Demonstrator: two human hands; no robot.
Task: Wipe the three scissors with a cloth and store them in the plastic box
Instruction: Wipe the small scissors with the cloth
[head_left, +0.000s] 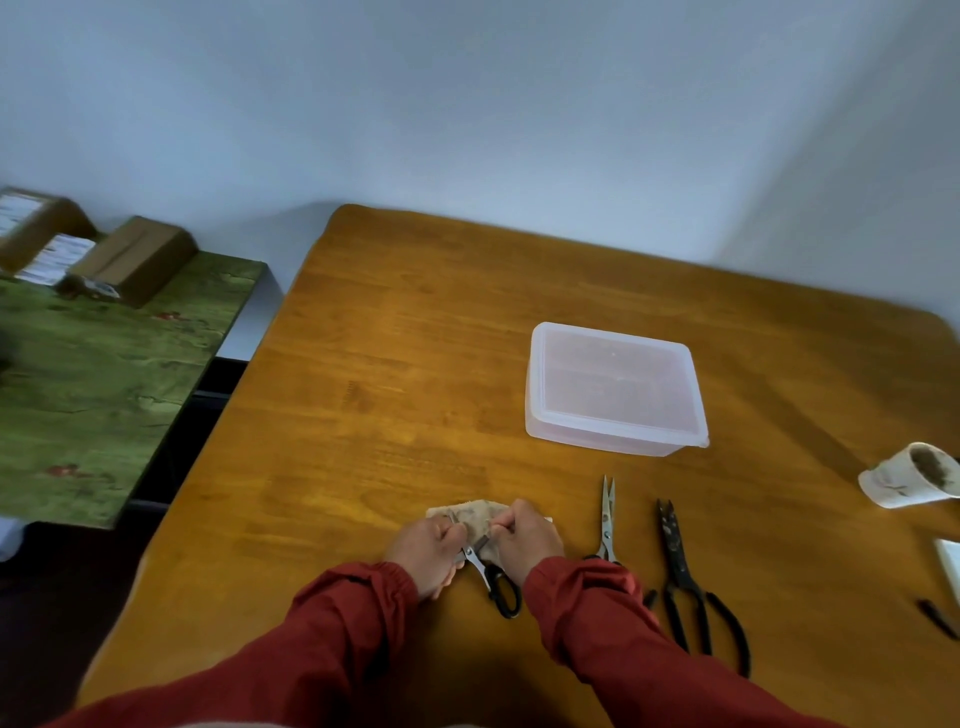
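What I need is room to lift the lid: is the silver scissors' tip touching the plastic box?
Apart. The head view shows bare table between the silver scissors and the plastic box.

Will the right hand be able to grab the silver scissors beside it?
Probably yes. The silver scissors lie just beside the right hand on bare table, nothing between them. But that hand is pinching the cloth now, so it must let go first.

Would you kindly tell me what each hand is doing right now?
Left hand: closed, holding the black-handled scissors.
Right hand: closed, pinching the cloth.
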